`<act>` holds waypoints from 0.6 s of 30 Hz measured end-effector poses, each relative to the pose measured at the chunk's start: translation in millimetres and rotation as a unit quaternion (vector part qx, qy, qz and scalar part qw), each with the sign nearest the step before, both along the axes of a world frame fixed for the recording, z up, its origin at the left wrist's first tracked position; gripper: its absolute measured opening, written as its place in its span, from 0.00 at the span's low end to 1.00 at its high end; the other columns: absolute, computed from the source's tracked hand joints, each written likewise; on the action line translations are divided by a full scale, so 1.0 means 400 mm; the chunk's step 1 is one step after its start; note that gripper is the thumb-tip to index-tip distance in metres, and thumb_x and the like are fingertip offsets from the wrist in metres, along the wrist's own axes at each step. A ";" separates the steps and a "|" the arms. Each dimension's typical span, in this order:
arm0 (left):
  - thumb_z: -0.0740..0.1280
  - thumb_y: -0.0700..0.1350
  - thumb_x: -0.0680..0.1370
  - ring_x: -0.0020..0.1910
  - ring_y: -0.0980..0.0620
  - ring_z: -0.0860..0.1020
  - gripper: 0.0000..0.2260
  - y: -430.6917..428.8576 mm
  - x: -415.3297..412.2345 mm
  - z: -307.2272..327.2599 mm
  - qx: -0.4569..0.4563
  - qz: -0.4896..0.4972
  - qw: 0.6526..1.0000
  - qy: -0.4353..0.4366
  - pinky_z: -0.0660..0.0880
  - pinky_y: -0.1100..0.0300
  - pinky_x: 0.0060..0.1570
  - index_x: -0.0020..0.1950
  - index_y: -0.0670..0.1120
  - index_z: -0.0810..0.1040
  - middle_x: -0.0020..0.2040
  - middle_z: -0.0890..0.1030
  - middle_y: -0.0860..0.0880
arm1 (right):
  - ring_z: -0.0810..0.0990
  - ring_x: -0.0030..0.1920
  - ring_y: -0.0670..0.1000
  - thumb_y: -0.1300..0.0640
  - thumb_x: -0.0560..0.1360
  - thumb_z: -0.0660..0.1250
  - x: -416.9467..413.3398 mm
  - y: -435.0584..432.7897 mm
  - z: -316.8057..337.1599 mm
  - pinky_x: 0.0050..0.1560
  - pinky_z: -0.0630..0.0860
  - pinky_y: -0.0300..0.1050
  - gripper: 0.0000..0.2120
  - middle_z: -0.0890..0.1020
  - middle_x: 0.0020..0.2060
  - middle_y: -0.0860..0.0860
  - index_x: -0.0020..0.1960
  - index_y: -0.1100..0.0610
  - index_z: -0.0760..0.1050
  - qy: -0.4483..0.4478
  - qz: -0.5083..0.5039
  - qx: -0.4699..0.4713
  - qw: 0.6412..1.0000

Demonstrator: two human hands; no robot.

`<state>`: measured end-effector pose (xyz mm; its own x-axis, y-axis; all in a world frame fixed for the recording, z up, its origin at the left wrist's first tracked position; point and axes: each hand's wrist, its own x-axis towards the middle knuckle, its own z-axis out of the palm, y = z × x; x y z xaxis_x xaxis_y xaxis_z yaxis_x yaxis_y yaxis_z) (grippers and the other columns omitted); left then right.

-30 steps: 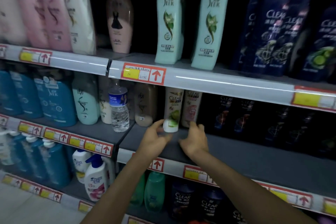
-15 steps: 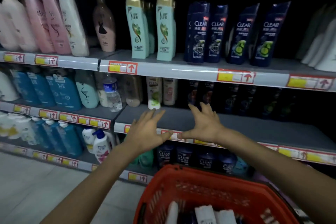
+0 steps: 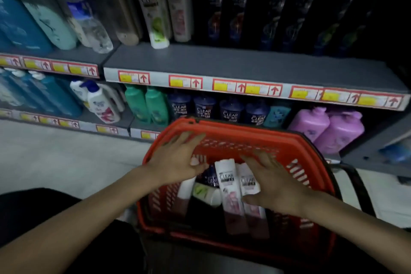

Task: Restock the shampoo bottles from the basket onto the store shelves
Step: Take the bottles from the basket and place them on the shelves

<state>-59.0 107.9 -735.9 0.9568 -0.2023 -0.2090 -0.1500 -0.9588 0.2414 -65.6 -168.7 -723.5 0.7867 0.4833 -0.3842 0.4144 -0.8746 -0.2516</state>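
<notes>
Perforated red plastic basket (image 3: 295, 151), glossy white plastic shampoo bottles (image 3: 229, 184), matt grey shelf (image 3: 244, 63).

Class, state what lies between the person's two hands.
In the head view, a white Clear bottle in the red basket lies between the left hand and right hand.
</notes>
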 end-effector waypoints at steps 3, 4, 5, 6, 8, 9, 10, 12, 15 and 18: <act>0.64 0.66 0.76 0.75 0.42 0.69 0.39 -0.041 -0.003 -0.097 0.032 0.015 0.998 0.046 0.74 0.44 0.67 0.83 0.59 0.52 0.78 0.62 0.48 | 0.50 0.81 0.60 0.38 0.75 0.68 -0.024 0.012 -0.069 0.80 0.53 0.56 0.47 0.50 0.79 0.56 0.83 0.50 0.44 -0.007 0.039 -0.035 0.999; 0.65 0.65 0.76 0.73 0.41 0.70 0.39 -0.050 -0.007 -0.131 0.054 0.005 0.997 0.051 0.75 0.45 0.66 0.82 0.57 0.52 0.76 0.64 0.48 | 0.50 0.81 0.60 0.40 0.75 0.67 -0.034 0.017 -0.088 0.80 0.53 0.57 0.46 0.51 0.80 0.57 0.83 0.50 0.46 -0.002 0.060 -0.035 0.998; 0.65 0.64 0.77 0.71 0.40 0.72 0.38 -0.059 -0.014 -0.161 0.076 -0.004 0.995 0.064 0.75 0.46 0.64 0.82 0.56 0.53 0.76 0.65 0.47 | 0.53 0.81 0.61 0.43 0.74 0.69 -0.041 0.020 -0.106 0.80 0.56 0.58 0.45 0.53 0.80 0.58 0.83 0.51 0.49 0.001 0.085 -0.041 0.996; 0.65 0.63 0.77 0.70 0.39 0.73 0.38 -0.066 -0.020 -0.190 0.095 -0.010 0.992 0.085 0.76 0.46 0.63 0.82 0.56 0.52 0.76 0.64 0.46 | 0.60 0.79 0.63 0.46 0.72 0.72 -0.046 0.021 -0.125 0.77 0.63 0.60 0.44 0.59 0.78 0.60 0.82 0.53 0.56 -0.002 0.107 -0.047 0.993; 0.63 0.62 0.79 0.65 0.37 0.77 0.37 -0.070 -0.029 -0.243 0.126 -0.018 0.984 0.125 0.76 0.47 0.59 0.83 0.54 0.50 0.79 0.61 0.43 | 0.77 0.66 0.67 0.50 0.63 0.78 -0.048 0.020 -0.167 0.62 0.78 0.63 0.43 0.75 0.67 0.64 0.75 0.57 0.70 -0.022 0.121 -0.078 0.989; 0.62 0.60 0.81 0.63 0.36 0.79 0.36 -0.072 -0.032 -0.265 0.136 -0.014 0.981 0.141 0.77 0.47 0.57 0.84 0.53 0.50 0.79 0.61 0.42 | 0.80 0.61 0.67 0.51 0.60 0.79 -0.049 0.020 -0.179 0.57 0.80 0.63 0.43 0.78 0.62 0.63 0.72 0.59 0.72 -0.040 0.135 -0.095 0.985; 0.62 0.57 0.82 0.62 0.36 0.79 0.35 -0.073 -0.039 -0.284 0.130 -0.004 0.980 0.151 0.77 0.47 0.56 0.84 0.51 0.50 0.78 0.63 0.41 | 0.80 0.59 0.67 0.52 0.59 0.80 -0.051 0.022 -0.188 0.56 0.80 0.64 0.44 0.78 0.60 0.63 0.73 0.60 0.72 -0.026 0.149 -0.107 0.983; 0.66 0.49 0.81 0.64 0.39 0.77 0.36 -0.066 -0.054 -0.321 0.052 0.030 0.983 0.171 0.75 0.48 0.58 0.84 0.50 0.50 0.75 0.66 0.41 | 0.74 0.66 0.65 0.52 0.64 0.79 -0.056 0.024 -0.203 0.63 0.75 0.62 0.48 0.73 0.67 0.60 0.79 0.59 0.61 -0.006 0.159 -0.084 0.984; 0.68 0.40 0.79 0.71 0.50 0.67 0.46 -0.045 -0.076 -0.347 -0.110 0.094 0.977 0.158 0.67 0.57 0.65 0.83 0.58 0.38 0.80 0.57 0.47 | 0.66 0.73 0.62 0.52 0.72 0.73 -0.058 0.020 -0.209 0.70 0.68 0.58 0.45 0.64 0.74 0.57 0.81 0.59 0.51 0.006 0.159 -0.065 0.985; 0.70 0.34 0.75 0.75 0.42 0.66 0.55 -0.028 -0.081 -0.375 -0.103 0.100 0.974 0.173 0.68 0.60 0.62 0.80 0.62 0.30 0.82 0.53 0.39 | 0.67 0.72 0.62 0.52 0.75 0.70 -0.060 0.020 -0.221 0.69 0.70 0.60 0.38 0.66 0.73 0.59 0.79 0.59 0.57 -0.006 0.191 -0.104 0.976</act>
<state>-91.4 96.7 -885.7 0.8607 -0.0918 -0.5008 0.1587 -0.8862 0.4352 -89.4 -160.8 -812.1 0.5691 0.6549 -0.4972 0.7224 -0.6871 -0.0781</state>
